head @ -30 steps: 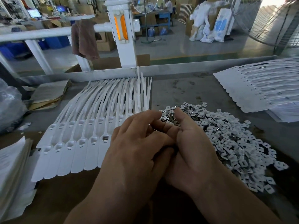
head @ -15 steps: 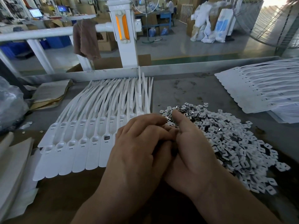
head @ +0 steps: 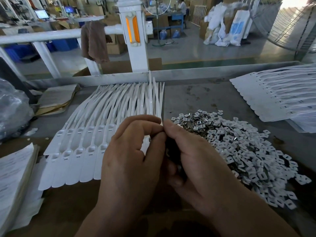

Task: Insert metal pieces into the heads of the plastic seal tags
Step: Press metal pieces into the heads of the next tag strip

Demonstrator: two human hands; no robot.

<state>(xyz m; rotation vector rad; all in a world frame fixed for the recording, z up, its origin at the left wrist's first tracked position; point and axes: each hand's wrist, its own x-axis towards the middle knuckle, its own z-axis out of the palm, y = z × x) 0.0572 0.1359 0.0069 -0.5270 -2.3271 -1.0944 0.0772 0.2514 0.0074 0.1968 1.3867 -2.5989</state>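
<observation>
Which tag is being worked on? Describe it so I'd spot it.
Below the orange-panelled white post lies a fan of white tags. Take its right edge, beside the heap of pieces: the one tag pinched between left hand and right hand.

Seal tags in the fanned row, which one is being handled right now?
The rightmost seal tag, next to the pile of metal pieces: the left hand pinches it, the right hand meets it; the rest lie flat.
</observation>
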